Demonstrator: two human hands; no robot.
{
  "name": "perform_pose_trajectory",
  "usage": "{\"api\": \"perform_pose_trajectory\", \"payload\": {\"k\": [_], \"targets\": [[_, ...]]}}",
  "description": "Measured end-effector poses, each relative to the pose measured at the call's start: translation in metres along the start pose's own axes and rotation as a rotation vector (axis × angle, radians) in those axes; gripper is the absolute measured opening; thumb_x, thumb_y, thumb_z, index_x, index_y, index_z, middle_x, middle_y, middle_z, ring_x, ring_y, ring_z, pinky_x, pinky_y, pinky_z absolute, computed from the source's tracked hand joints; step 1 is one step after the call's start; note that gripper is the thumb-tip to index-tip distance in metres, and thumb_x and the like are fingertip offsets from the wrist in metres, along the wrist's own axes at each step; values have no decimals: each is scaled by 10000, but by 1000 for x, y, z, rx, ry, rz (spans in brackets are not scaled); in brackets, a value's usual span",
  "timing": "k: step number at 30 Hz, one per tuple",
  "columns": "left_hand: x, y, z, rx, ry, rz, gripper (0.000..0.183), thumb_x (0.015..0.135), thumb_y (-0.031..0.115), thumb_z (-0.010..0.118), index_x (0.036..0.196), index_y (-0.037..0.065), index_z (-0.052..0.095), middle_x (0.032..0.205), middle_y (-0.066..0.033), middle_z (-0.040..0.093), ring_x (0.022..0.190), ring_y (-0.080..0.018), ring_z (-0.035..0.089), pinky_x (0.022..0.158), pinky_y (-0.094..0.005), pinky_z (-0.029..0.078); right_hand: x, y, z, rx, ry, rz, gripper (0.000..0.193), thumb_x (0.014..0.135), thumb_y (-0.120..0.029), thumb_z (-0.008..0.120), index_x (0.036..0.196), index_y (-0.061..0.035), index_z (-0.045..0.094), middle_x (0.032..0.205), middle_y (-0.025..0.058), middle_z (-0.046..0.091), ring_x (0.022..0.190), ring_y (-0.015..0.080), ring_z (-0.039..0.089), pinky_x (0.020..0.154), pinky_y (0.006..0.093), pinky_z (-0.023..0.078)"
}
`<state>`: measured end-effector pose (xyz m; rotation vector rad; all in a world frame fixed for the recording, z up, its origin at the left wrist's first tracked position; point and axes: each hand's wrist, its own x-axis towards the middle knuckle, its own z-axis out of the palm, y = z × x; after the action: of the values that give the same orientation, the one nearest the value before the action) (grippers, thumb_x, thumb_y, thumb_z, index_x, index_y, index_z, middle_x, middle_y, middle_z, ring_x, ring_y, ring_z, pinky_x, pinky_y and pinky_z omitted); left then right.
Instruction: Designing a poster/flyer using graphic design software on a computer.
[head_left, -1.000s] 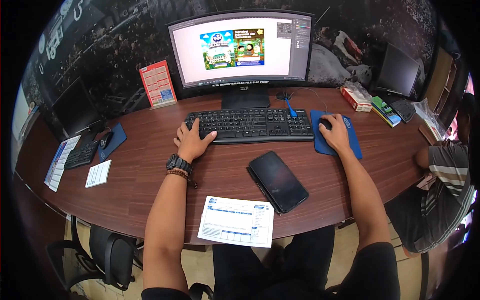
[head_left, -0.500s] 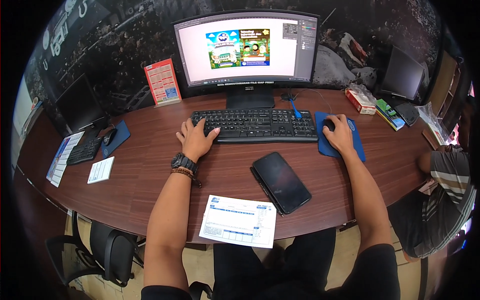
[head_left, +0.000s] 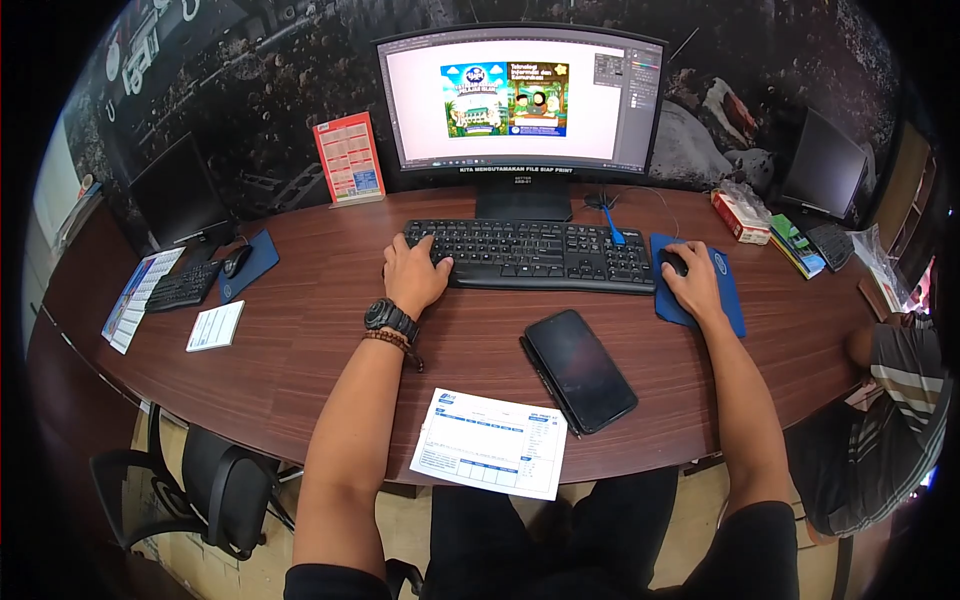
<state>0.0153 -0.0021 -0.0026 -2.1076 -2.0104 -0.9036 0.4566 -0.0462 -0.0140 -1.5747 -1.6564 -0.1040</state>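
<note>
My left hand (head_left: pixel 418 277) rests on the left end of a black keyboard (head_left: pixel 530 268), its fingers apart over the keys and its thumb at the near edge. On the blue mouse pad (head_left: pixel 728 295), my right hand (head_left: pixel 697 285) is curled over a black mouse (head_left: pixel 674 262), which it partly hides. Behind the keyboard stands a wide monitor (head_left: pixel 420 110) showing two colourful illustrated pages side by side in an editing program. A dark phone (head_left: pixel 585 368) lies between my forearms, with a thin dark pen (head_left: pixel 548 382) along its left side. Nearer me is a printed paper form (head_left: pixel 488 445).
A red desk calendar (head_left: pixel 349 160) stands left of the monitor. At the far left are another keyboard (head_left: pixel 183 287) and a paper pad (head_left: pixel 214 326). A red-and-white box (head_left: pixel 741 217) sits at the right. A person in a striped sleeve (head_left: pixel 905 360) sits beyond my right arm.
The whole view has shifted slightly, so the desk things appear farther right. My left fingers have changed position over the keys. My right hand stays on the mouse.
</note>
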Motion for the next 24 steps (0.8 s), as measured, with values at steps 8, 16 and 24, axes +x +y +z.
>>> {"api": "perform_pose_trajectory", "payload": {"k": [8, 16, 24], "targets": [[1, 0, 0, 9, -19, 4, 539, 858, 355, 724, 1304, 65, 635, 1289, -253, 513, 1195, -436, 491, 1000, -517, 457, 0, -1, 0, -14, -7, 18, 360, 818, -205, 659, 1131, -34, 704, 1206, 182, 584, 1124, 374, 600, 978, 426, 481], [2, -3, 3, 16, -20, 6, 522, 864, 368, 721, 1280, 62, 645, 1283, -244, 511, 1180, -428, 494, 987, -514, 461, -1, -2, -1, -25, -7, 7, 370, 824, -210, 663, 1148, -35, 696, 1194, 183, 583, 1114, 374, 601, 970, 429, 484], [2, -5, 4, 19, -32, 10, 527, 870, 384, 713, 1278, 58, 644, 1293, -245, 507, 1194, -431, 482, 996, -518, 451, -1, -1, -1, -18, 5, -16, 357, 818, -209, 666, 1132, -44, 701, 1183, 175, 583, 1106, 370, 603, 960, 429, 488]]}}
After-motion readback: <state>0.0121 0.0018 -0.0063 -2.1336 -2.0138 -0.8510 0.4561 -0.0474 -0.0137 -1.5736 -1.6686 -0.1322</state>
